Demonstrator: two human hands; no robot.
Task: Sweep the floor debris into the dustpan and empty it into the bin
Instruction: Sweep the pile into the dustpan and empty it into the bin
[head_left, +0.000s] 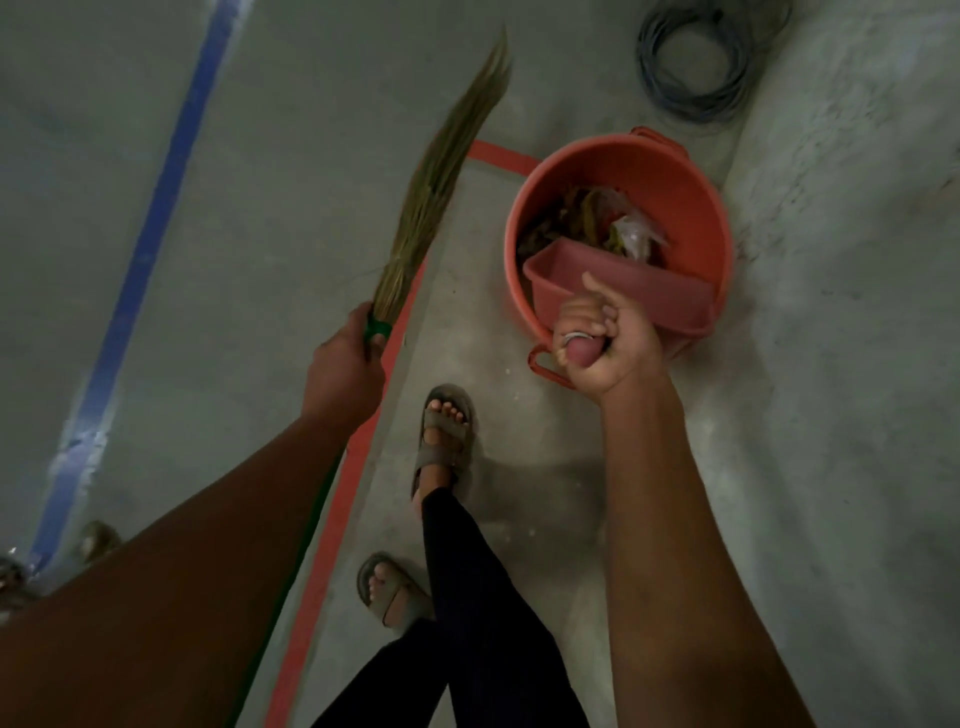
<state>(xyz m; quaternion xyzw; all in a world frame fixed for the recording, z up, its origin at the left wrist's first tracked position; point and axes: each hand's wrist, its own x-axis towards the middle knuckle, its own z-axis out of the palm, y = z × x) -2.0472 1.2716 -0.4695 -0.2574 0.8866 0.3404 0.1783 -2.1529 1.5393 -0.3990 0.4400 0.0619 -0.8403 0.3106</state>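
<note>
- Head view, looking straight down: my right hand (605, 338) is clenched round the pink handle of the dustpan (618, 296), thumb sticking up, a ring showing on one finger.
- The dustpan is tipped into the bin (691, 208), its open mouth facing down into the bin's near side, its back wall resting close to the near rim.
- Inside the bin, past the dustpan, lies the debris (597, 218): dry brownish scraps and a crumpled clear plastic wrapper.
- The bin is a round orange-red tub with a loop handle at its near rim and another at its far rim, standing on the grey concrete floor (260, 156).
- My left hand (345, 364) grips the broom (431, 187) at its green binding, fingers wrapped round it; the straw bristles fan up and away to the left of the bin, apart from it. I cannot tell whether the tips touch the floor.
- A red tape line (332, 525) runs along the floor between broom and bin; a blue tape line (156, 218) runs farther left.
- My sandalled feet (444, 431) stand just near of the bin.
- A coil of grey cable (696, 62) lies on the floor beyond the bin, near the far edge.
</note>
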